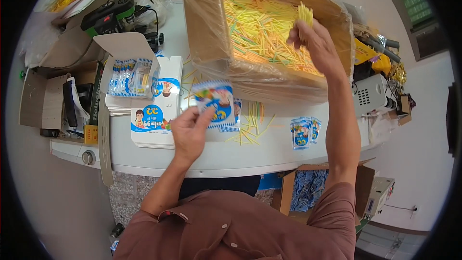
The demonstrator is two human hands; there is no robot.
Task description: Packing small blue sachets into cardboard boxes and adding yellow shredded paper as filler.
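Pinched between the thumb and fingers of my left hand [189, 137] is a small blue-and-white printed packet [216, 97], tilted above the table. One or more similar packets lie partly hidden behind it. My right hand [315, 43] grips an upright bundle of thin yellow sticks [303, 14] over the large cardboard box [204, 26]. That box is lined with clear plastic and holds a heap of loose yellow, orange and green sticks [262, 29]. More loose sticks [249, 132] are scattered on the white table [231, 156] beside the left hand.
Several packets [302, 132] lie on the table at right. At left, a small open carton [156, 74] holds packets, beside stacked flat printed cartons [149, 138]. A black-and-green device [108, 17] stands behind. Below the table edge, a cardboard box [287, 190] contains many blue-and-white packets.
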